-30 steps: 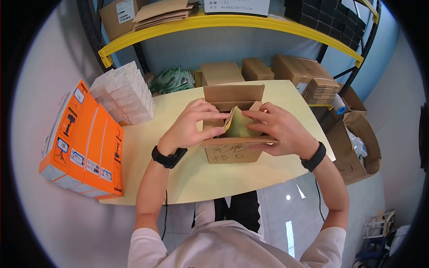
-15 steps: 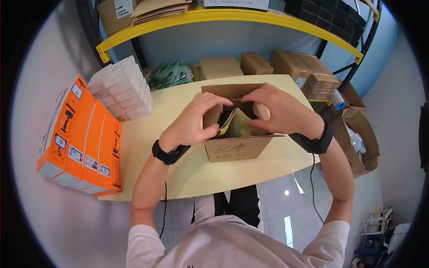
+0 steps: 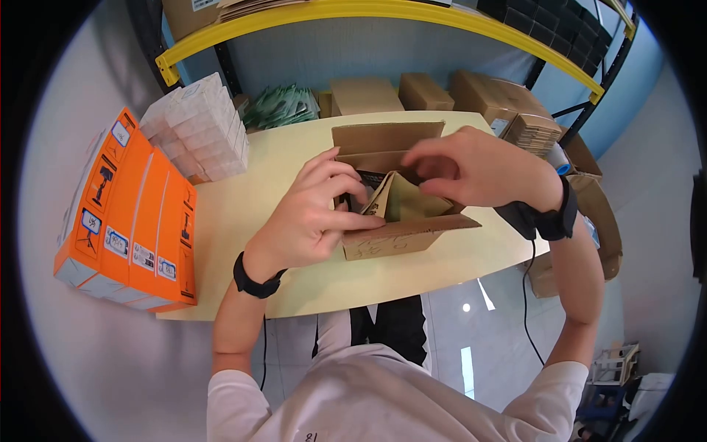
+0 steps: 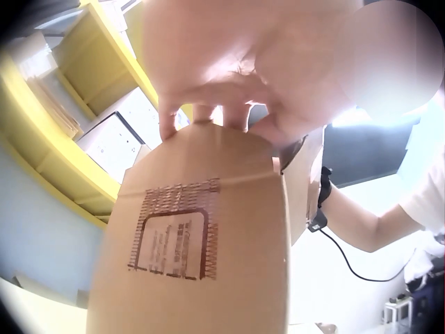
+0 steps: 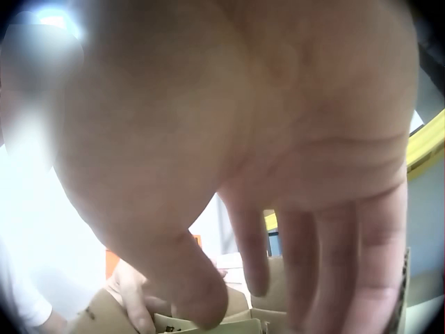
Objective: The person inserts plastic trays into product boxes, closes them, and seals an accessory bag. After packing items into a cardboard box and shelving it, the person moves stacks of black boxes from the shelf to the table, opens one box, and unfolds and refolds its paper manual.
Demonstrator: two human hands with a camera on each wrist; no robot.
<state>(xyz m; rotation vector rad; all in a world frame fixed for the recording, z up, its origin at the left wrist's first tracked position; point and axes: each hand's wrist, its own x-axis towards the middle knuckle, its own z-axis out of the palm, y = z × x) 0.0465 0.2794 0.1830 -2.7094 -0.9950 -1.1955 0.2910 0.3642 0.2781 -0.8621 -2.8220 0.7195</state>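
An open cardboard box [image 3: 390, 246] stands on the table with its flaps raised and handwriting on the front. Inside it, a yellowish-green packet [image 3: 414, 200] peaks upward in the middle, and some dark printed material shows along its left. My left hand [image 3: 313, 217] grips the box's left side, fingers bent over the top edge and thumb along the front rim. In the left wrist view, those fingers cross the edge of the box's side panel [image 4: 208, 167], which carries a printed label. Over the right part of the opening hovers my right hand [image 3: 479, 169], thumb and fingers apart, nothing visible between them.
Orange boxes [image 3: 136, 228] stand at the table's left end, with stacked white boxes [image 3: 202, 132] behind. Along the back are green packets [image 3: 281, 107] and brown cartons [image 3: 364, 98] under a yellow shelf beam [image 3: 353, 10]. An open carton [image 3: 607, 243] sits beyond the right edge.
My right hand has let go of the packet and moved up and right. My left hand has shifted from the packet's edge to the box's left front side.
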